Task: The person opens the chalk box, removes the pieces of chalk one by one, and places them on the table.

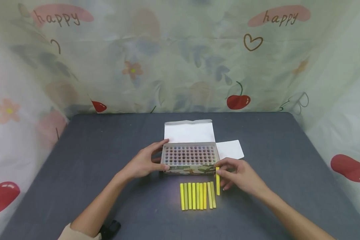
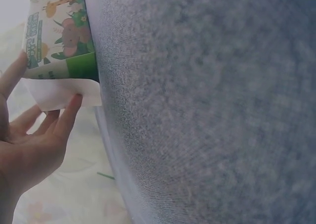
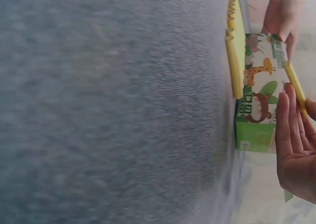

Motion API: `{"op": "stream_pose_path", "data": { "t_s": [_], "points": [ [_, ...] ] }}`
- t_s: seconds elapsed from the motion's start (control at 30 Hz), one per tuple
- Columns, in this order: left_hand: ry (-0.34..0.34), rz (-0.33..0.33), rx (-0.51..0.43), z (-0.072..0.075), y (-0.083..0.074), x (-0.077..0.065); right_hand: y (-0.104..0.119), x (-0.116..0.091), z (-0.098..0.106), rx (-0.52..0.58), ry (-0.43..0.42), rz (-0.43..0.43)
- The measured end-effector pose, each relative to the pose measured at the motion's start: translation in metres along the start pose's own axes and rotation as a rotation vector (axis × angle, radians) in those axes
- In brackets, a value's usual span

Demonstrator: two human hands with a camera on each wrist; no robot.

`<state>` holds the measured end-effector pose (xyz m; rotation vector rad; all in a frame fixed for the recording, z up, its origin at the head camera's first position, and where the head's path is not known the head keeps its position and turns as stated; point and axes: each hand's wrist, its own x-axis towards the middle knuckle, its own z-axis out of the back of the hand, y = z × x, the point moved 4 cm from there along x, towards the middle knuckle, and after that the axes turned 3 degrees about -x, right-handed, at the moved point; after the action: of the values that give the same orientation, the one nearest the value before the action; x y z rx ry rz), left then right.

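An opened animal-print box (image 1: 192, 170) stands near the middle of the table, its white tray full of small round holes with colour showing in many. My left hand (image 1: 144, 162) grips the box's left end, thumb at the front corner and index finger at the back corner. With thumb and fingers my right hand (image 1: 243, 175) pinches a yellow crayon-like stick (image 1: 218, 186) by its upper part, at the box's front right corner. Its lower end points toward me. Several similar yellow and olive sticks (image 1: 193, 196) lie in a row on the table before the box.
The box's white lid (image 1: 189, 133) is folded back, and a white side flap (image 1: 229, 149) sticks out to the right. On the left forearm's inner side is a black object (image 1: 111, 228). A printed curtain (image 1: 180, 66) hangs beyond the dark table (image 1: 108, 140).
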<state>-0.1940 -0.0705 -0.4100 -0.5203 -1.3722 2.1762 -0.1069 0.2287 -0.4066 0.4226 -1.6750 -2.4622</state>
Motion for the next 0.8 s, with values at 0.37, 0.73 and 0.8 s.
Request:
{"op": "stream_pose_path", "data": {
  "t_s": [0.37,0.73,0.8],
  "points": [
    [-0.025,0.012,0.011,0.002,0.002,-0.005,-0.021,-0.006,-0.008,0.014,0.054,-0.06],
    [-0.044,-0.001,0.039,0.002,0.001,-0.004,-0.038,-0.004,-0.008,-0.009,0.042,-0.136],
    [-0.045,-0.002,0.048,0.001,0.001,-0.003,-0.04,-0.004,-0.008,-0.019,0.032,-0.147]
  ]
}}
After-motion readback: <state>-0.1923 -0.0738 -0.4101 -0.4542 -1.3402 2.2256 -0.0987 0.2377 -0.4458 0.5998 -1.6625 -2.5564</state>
